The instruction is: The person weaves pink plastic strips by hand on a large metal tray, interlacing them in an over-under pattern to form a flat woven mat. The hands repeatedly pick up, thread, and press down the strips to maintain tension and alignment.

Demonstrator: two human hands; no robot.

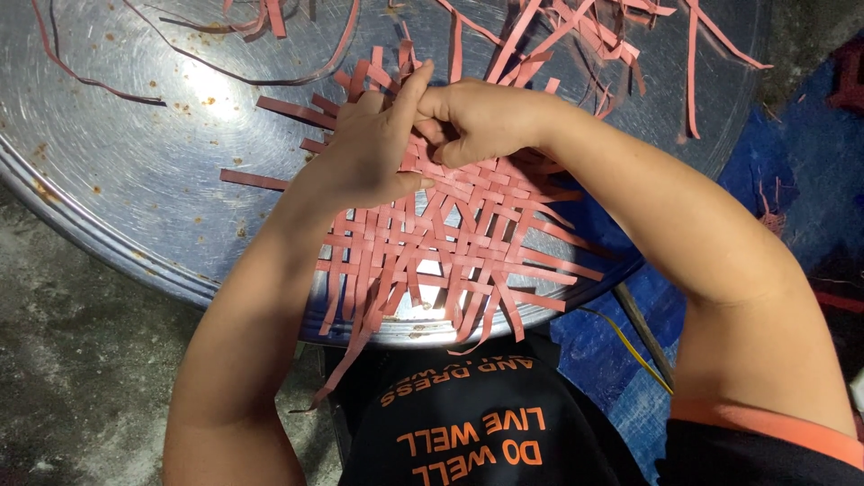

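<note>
Centrally, a flat woven mat [450, 243] of reddish-pink strips lies on a large round metal tray [135, 180] that fills the upper and middle left of the frame. Its weave is a loose open grid, and its unwoven strip ends fan out past the tray's lower rim toward bottom centre. The left hand [373, 148] rests palm-down on the mat's upper left part, fingers together and extended, pressing the strips flat against the metal. The right hand [481, 117], just above centre, is curled with its fingertips pinched on strips at the mat's upper edge; it touches the left hand's fingers. Both forearms descend toward the lower corners of the frame.

The tray's surface is dull silver with circular scratch marks, small rust-coloured spots and a bright glare patch in the upper left. Loose strips [585, 27] of the same colour lie scattered along the top of the tray, with a long thin one [90, 81] curving at upper left. Beneath the tray, at left and lower left, is a rough grey concrete floor [72, 360]. A blue tarpaulin [774, 162] covers the ground at right, with a thin dark rod [643, 333] lying across it below the tray. At bottom centre is the person's dark shirt [468, 432] with orange lettering.
</note>
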